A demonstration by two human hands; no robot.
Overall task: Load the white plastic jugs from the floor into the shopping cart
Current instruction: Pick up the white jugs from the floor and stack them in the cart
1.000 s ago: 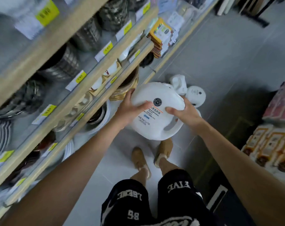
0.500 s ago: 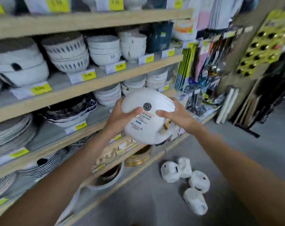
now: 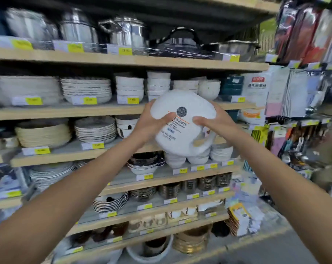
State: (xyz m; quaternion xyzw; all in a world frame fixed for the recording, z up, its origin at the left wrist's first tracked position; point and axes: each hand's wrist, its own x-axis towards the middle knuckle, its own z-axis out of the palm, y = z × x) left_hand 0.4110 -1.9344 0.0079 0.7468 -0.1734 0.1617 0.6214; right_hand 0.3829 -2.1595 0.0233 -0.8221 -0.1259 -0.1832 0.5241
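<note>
Head view: the white plastic jug (image 3: 182, 138) is held up in the air in front of the shelving unit (image 3: 123, 62), level with the rows of stacked white bowls (image 3: 130, 86) and well above the floor (image 3: 275, 248). Its labelled face, with a round dark emblem and an orange line, is turned toward the camera. The jug is tilted, and its handle opening shows at the lower right.

The left hand (image 3: 150, 126) grips the jug's left side, fingers curled round the back and the thumb (image 3: 167, 118) pressed across the front. The right hand (image 3: 216, 122) grips the right side the same way, its thumb (image 3: 199, 120) lying on the label.

Compared with half a second ago, the jug has come up from the lower shelves to the bowl shelf, and both hands keep the same two-sided hold. The view has tilted upward: the four other jugs on the floor have left the frame, and the top shelf of steel pots (image 3: 127, 32) has come into sight. Stacked plates (image 3: 86, 90) sit left of the bowls, and packaged goods (image 3: 294, 92) hang at the right.
</note>
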